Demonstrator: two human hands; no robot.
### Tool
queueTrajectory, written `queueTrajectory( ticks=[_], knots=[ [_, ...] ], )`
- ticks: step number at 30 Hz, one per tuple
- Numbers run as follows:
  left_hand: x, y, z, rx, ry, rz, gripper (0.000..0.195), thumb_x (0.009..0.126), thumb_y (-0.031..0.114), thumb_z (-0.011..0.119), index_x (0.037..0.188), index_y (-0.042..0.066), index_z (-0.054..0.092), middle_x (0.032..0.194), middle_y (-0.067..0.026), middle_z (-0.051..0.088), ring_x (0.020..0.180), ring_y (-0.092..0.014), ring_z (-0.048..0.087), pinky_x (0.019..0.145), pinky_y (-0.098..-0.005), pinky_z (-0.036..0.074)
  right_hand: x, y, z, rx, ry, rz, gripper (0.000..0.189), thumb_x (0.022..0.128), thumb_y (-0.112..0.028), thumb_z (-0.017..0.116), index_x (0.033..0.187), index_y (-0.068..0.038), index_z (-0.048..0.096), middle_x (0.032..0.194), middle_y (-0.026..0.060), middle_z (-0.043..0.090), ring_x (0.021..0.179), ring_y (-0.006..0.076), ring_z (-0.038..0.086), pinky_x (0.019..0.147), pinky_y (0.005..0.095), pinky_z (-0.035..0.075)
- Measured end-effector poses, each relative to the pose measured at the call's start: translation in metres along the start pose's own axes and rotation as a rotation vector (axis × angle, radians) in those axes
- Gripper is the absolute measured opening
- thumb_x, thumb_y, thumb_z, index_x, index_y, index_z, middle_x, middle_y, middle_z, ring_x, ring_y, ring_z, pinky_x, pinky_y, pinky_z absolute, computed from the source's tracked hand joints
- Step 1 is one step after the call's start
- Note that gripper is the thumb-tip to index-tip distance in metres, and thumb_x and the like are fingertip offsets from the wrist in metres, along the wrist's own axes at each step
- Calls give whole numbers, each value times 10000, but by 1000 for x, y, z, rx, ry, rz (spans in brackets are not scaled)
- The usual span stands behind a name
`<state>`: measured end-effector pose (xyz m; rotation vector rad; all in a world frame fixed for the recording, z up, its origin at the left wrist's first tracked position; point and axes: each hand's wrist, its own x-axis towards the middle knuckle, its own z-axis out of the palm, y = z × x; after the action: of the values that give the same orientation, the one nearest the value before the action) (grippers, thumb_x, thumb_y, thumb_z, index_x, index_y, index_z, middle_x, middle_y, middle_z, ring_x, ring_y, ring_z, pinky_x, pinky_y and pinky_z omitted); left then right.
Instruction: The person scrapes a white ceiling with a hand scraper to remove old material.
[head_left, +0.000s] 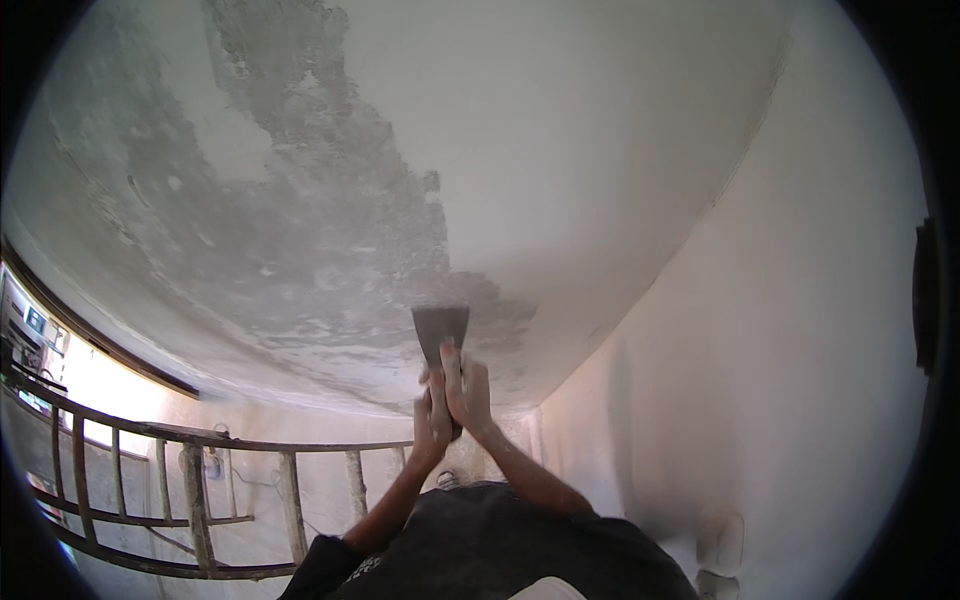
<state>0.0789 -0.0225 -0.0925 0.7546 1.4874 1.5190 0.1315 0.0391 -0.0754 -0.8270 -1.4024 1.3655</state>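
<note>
Both of my hands are wrapped around a broad-bladed scraper (440, 327), one on each side of its handle. My left hand (433, 420) is on the left of it, and my right hand (469, 390) presses in from the right with fingers reaching onto the blade. Most of the handle is hidden between my palms. The blade's wide edge is at a plastered surface (540, 150), where a pale coating borders a rough grey patch (322, 217). Whether the edge touches cannot be made out. Pale dust coats my fingers.
A worn ladder (289, 495) stretches across the lower left. Beyond it is a bright opening (112, 375) beside a dark frame edge (112, 345). A smooth pale wall (697, 360) adjoins on the right, with a recessed box (720, 541) low down. A shoe (447, 478) shows below my hands.
</note>
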Motion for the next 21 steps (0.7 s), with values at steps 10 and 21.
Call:
queueTrajectory(
  ticks=[10,21],
  knots=[
    [-23,-37,0,74,-21,-218,349,966,338,414,973,1,504,550,20,459,426,-50,424,378,-215,325,-51,127,-72,-107,-522,490,507,955,-435,349,1138,2,529,1088,186,580,1039,257,557,850,381,460],
    [-27,-43,6,-29,41,-53,366,956,362,428,727,75,420,494,32,389,362,-52,357,332,-209,277,-40,148,-176,63,-371,896,596,919,-502,406,1243,-4,456,1175,163,564,1083,307,549,897,407,448]
  ],
)
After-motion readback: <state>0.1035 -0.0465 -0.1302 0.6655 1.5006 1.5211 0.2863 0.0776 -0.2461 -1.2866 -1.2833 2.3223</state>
